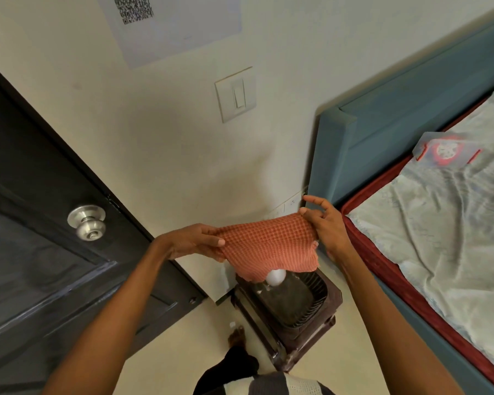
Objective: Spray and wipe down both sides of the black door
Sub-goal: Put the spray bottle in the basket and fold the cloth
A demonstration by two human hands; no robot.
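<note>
An orange waffle-weave cloth [271, 246] hangs stretched between both hands in mid-air. My left hand [194, 240] pinches its left edge and my right hand [324, 220] pinches its upper right corner, the other fingers spread. The black panelled door [40, 252] fills the left side, with a silver round knob [87, 221] on it. A white rounded object [275, 277], partly hidden under the cloth, sits on the stool below; I cannot tell what it is.
A dark brown plastic stool [300, 315] stands below the hands, between the door and a bed with a blue frame [382, 132] and pale sheet [454, 209]. A light switch [236, 94] and a paper with a QR code [166, 21] are on the wall.
</note>
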